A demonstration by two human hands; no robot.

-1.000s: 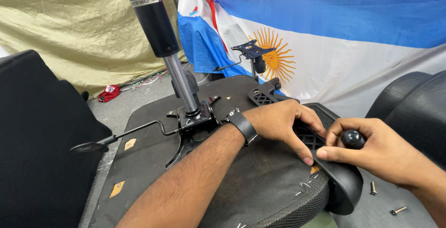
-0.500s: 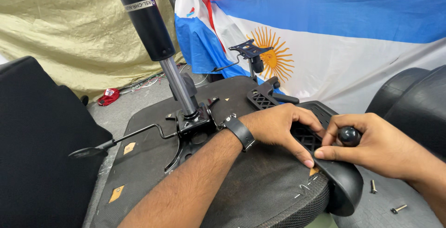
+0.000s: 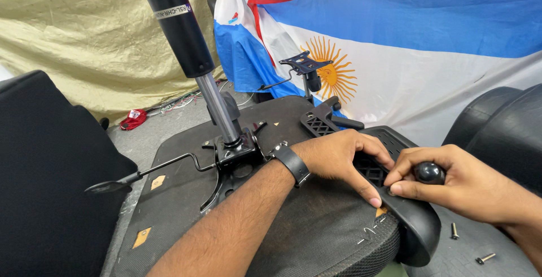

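Observation:
An office chair lies upside down, its seat underside point(image 3: 282, 226) facing up. My left hand point(image 3: 339, 158) lies flat on the black plastic armrest bracket point(image 3: 370, 167) at the seat's right edge, with a black wristband on the wrist. My right hand point(image 3: 451, 184) grips a round black knob point(image 3: 430, 172) just right of that bracket, above the curved black armrest point(image 3: 415, 226). The chrome gas cylinder point(image 3: 217, 108) rises from the metal tilt mechanism point(image 3: 237, 155) in the seat's middle.
A black lever point(image 3: 147, 170) sticks out left from the mechanism. Two loose screws point(image 3: 468, 243) lie on the grey floor at the right. Black chair parts stand at the left point(image 3: 45, 170) and right point(image 3: 502, 124). A blue-white flag with a sun point(image 3: 395, 45) hangs behind.
My right hand has turned slightly on the knob and shifted a little left. My left hand stays pressed on the bracket.

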